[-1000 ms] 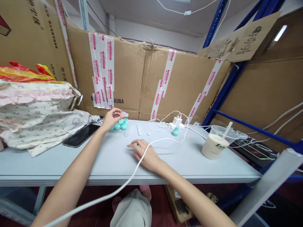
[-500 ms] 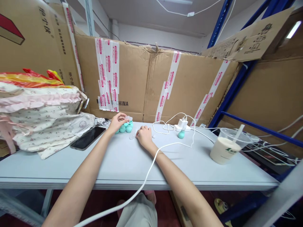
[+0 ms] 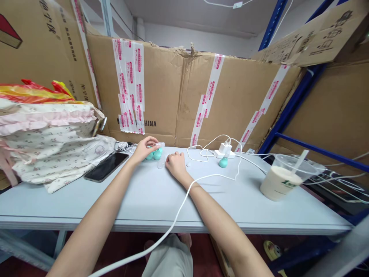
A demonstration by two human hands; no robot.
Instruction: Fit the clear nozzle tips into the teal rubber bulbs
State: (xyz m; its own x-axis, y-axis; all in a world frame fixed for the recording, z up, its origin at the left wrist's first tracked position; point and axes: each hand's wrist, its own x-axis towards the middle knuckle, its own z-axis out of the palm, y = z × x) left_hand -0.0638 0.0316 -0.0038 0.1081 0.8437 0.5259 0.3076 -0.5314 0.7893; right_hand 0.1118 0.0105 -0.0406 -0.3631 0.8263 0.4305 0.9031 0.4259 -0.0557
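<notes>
My left hand is pinched on a small clear plastic cap, held just above a cluster of small teal pieces on the grey table. My right hand rests on the table just right of them, fingers curled down over small clear caps; what its fingers grip is hidden. A white cable runs over my right forearm toward the table's back.
A black phone lies left of my hands beside a floral cloth bag. A white charger and a single teal piece sit at the back. A lidded drink cup stands right. Cardboard boxes wall the back.
My right hand moved from the table's middle forward to the clear caps beside the teal pieces. My left hand stayed by the teal cluster with the clear cap.
</notes>
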